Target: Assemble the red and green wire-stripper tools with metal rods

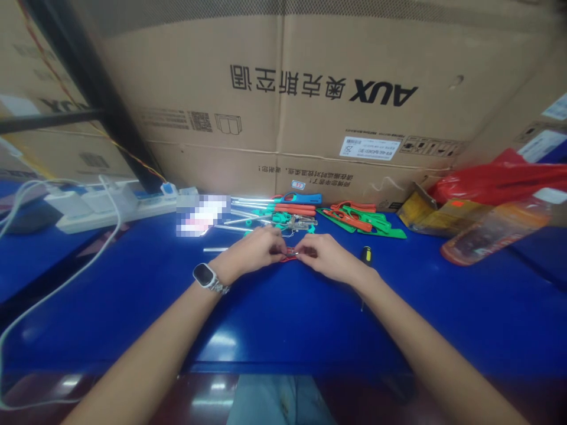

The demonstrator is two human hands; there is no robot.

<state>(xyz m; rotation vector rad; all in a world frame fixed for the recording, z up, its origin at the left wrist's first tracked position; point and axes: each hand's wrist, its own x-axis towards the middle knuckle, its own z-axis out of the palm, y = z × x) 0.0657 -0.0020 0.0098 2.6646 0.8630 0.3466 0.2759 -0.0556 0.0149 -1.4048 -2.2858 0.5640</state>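
Note:
Both hands meet over the blue table around a red lighter handle shell [290, 255], mostly hidden by the fingers. My left hand [261, 248], with a watch on its wrist, is closed with its fingertips on the shell's left part. A metal tube [215, 249] sticks out to the left beneath this hand; whether it joins the shell is hidden. From the other side my right hand [325, 254] pinches at the shell's right part, where a small shiny piece shows between the fingertips. Just beyond lie long-barrel lighters, among them a blue one [303, 198], and loose metal inner parts [301, 223].
Green and orange handle shells [372, 221] lie behind my right hand, near a black-and-yellow screwdriver handle [367, 255]. A drink bottle [496, 233] lies tilted at right beside a small open carton [420, 212]. A power strip [155, 206] with cables stands left. Large cardboard [310, 130] walls the back.

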